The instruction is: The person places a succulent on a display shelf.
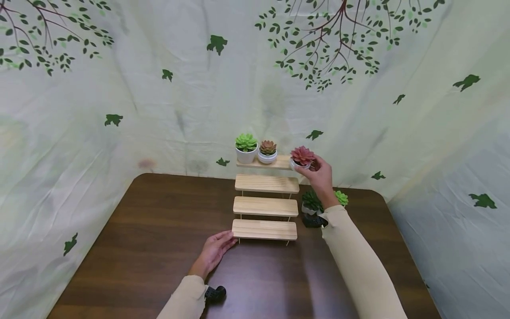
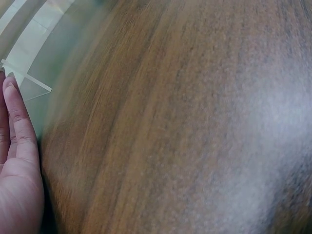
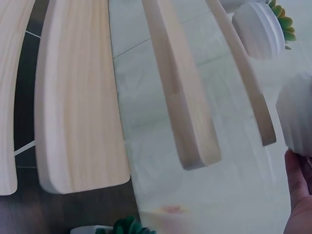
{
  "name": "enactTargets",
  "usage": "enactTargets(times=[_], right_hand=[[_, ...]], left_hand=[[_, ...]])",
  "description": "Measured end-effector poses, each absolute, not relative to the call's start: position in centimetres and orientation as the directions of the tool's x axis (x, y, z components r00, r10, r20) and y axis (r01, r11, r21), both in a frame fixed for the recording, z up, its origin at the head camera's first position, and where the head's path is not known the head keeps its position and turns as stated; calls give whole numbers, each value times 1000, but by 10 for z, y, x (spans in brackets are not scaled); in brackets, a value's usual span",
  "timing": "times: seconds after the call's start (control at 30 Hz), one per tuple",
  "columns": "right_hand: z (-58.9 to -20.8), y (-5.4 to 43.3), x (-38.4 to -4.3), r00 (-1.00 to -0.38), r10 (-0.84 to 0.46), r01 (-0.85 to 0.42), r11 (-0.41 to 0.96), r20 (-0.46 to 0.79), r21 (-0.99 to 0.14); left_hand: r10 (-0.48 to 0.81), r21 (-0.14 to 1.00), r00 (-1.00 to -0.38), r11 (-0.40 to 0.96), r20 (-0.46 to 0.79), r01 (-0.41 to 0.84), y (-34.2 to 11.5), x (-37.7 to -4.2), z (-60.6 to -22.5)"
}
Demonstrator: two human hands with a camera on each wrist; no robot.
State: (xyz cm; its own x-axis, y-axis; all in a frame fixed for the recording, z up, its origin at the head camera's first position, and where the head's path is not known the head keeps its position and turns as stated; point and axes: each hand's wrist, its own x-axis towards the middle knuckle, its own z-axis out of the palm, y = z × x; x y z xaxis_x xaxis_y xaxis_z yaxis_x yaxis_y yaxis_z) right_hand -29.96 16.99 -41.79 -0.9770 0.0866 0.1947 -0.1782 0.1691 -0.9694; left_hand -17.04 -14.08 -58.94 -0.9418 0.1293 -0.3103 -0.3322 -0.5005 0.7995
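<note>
A tiered wooden plant stand (image 1: 264, 206) rises in steps against the backdrop. My right hand (image 1: 321, 176) holds a potted pink-red succulent (image 1: 302, 156) by its white pot (image 3: 297, 114), at the right end of the top shelf (image 1: 283, 162). On that shelf sit a potted green succulent (image 1: 246, 148) and, beside it, a potted reddish-brown succulent (image 1: 268, 151). With fingers nearly straight, my left hand (image 1: 215, 250) has its fingertips at the left end of the lowest shelf (image 1: 264, 229). The left wrist view shows this hand's fingers (image 2: 22, 119) extended beside the stand.
Right of the stand, partly behind my right forearm, are a dark green succulent (image 1: 312, 201) and a light green one (image 1: 341, 197). The brown table (image 1: 167, 212) meets a leaf-printed cloth (image 1: 191, 110) at its back edge. Thin supports show under the shelves.
</note>
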Motion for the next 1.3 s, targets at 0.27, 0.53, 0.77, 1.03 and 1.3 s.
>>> enactTargets(times=[0.27,0.53,0.77,1.03,1.3], right_hand=[[-418,164,-313,-982,57,-160,277,183,-948],[-414,158,-320,-986,41,-143,268,160,-953],[-416,153,-323,-990,48,-121,161,130,-980],[-417,149,-329,-992,56,-103,166,114,-981],[-421,148,-333,-990,31,-128,153,134,-980]], left_hand=[[138,802,-943,-498,-304,-331,-139,-170,-590],[112,807,-943,-493,-312,-325,-139,-171,-589],[114,802,-938,-491,-329,-341,-140,-171,-588],[105,805,-942,-494,-318,-327,-140,-170,-589],[115,806,-946,-498,-304,-319,-140,-171,-590]])
